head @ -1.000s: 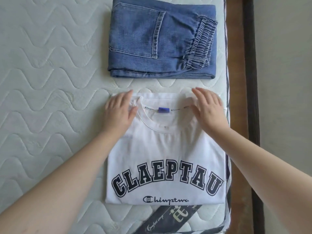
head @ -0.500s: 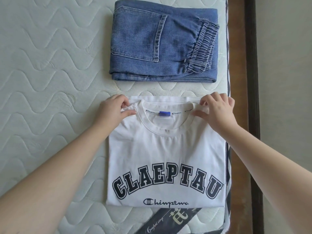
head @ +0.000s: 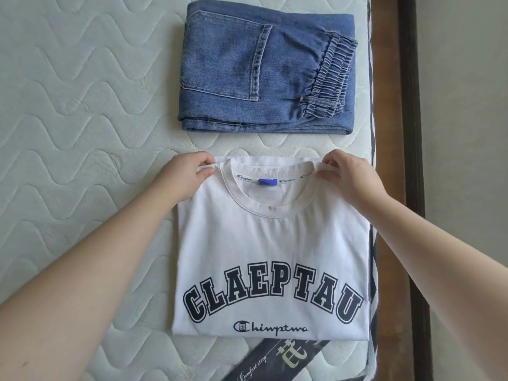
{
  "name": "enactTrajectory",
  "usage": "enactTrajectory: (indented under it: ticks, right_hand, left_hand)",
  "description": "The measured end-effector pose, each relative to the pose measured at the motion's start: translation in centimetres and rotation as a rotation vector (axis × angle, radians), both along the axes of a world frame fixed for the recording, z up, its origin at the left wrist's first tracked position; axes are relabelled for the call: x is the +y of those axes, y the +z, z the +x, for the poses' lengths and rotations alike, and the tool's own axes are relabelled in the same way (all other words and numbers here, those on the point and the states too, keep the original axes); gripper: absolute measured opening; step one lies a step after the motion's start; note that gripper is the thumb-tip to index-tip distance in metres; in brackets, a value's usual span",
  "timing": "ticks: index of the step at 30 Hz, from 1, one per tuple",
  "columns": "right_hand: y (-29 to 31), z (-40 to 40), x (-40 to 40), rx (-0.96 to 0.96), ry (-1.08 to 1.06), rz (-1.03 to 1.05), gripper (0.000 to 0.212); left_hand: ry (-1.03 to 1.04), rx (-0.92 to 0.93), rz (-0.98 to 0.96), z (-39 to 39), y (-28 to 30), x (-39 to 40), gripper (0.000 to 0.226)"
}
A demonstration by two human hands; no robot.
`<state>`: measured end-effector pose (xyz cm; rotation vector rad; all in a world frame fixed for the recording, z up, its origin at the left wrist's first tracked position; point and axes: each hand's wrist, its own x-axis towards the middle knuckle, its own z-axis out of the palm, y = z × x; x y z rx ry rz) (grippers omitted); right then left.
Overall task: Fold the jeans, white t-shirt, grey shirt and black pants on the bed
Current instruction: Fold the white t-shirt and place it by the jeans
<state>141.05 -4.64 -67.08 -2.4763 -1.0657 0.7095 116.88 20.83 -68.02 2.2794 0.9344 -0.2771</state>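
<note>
Currently pinching white t-shirt (head: 270,243) at both shoulder corners: left hand (head: 183,176), right hand (head: 347,177). Lying flat on mattress (head: 82,119), print up, near folded jeans (head: 264,70) beyond collar.

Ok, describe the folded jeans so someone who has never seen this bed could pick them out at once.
Start at the quilted mattress and follow its right edge toward the far end. There, beyond the white t-shirt that both hands pinch at the shoulders, lie the jeans, folded into a flat rectangle. They are the only blue denim piece, with a stitched back pocket on top and a gathered elastic waistband at the right.
</note>
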Motion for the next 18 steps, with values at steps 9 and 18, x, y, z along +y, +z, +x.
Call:
enactTrajectory:
  ticks: [9,18]
  right_hand:
    - [-0.5,-0.5,0.7,0.092,-0.159,0.093,0.021]
    - [-1.3,-2.1,0.4,-0.273,-0.125,0.023,0.050]
  left_hand:
    - [0.063,-0.144,-0.059,3.0,0.1,-1.1,0.014]
    - [0.069,-0.084,0.409,2.8,-0.8,-4.7,0.028]
